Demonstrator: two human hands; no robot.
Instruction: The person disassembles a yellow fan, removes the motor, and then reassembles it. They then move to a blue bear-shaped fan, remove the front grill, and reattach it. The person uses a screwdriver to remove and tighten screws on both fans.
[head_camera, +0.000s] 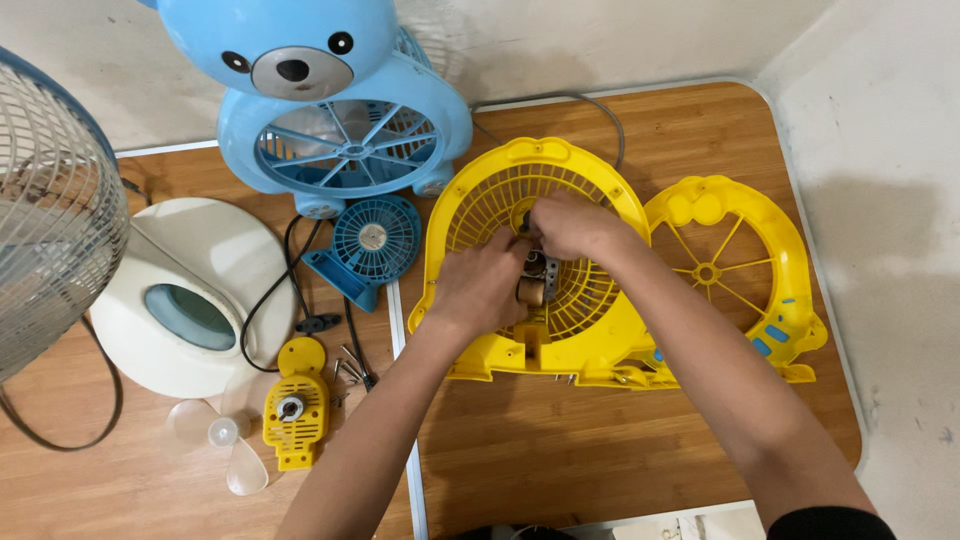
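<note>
A yellow fan housing (470, 215) with a round grille lies flat on the wooden table. At its centre sits a small motor (534, 285) with copper windings. My left hand (480, 285) grips the motor from the left side. Just above it, the fingers of my right hand (570, 228) pinch the top of the motor near the grille's hub. To the right lies the housing's matching yellow front cover (735, 270) with spokes, touching the housing.
A blue bear-shaped fan (330, 110) stands at the back. A small blue fan (370, 245), a white round base (185, 300), a wire fan cage (45, 200), a yellow motor cover (295, 405), a clear blade (215, 440) and loose screws (352, 368) lie left.
</note>
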